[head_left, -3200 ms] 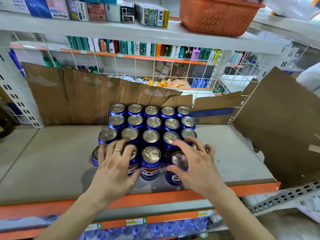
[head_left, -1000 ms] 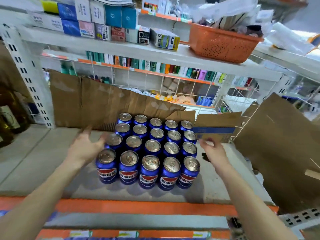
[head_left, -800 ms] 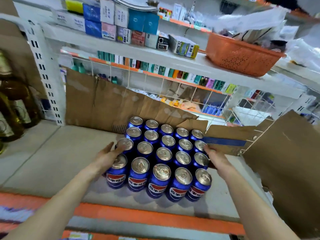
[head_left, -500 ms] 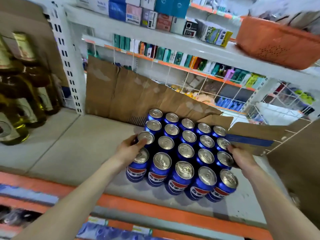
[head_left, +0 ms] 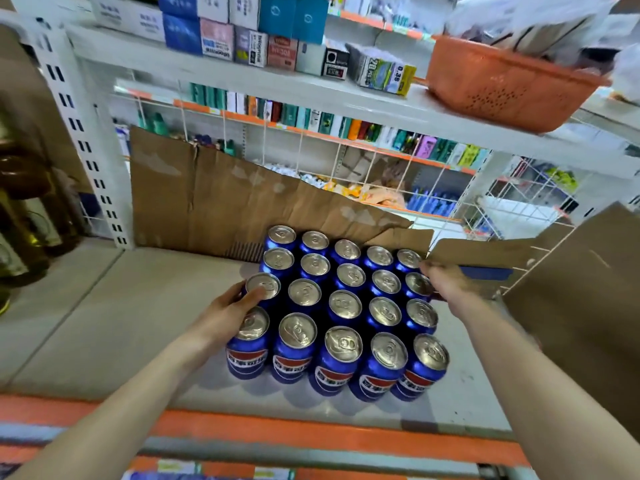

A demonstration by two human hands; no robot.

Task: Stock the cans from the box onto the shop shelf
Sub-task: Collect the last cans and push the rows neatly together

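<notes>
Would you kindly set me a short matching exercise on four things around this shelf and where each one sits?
Things:
1. cans
2. basket
3. left hand
4. cardboard

Places:
A. on the shelf above, to the right
B. standing against the wire back, behind the cans
C. in rows on the grey shelf
D. against the left side of the block of cans

Pairs: 1-C, 2-A, 3-D, 4-B

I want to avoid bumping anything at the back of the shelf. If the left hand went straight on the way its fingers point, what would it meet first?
Probably more cans: the left hand already rests against the blue cans, fingers aimed across the block. Beyond them stands the torn cardboard, though depth is hard to judge.
</notes>
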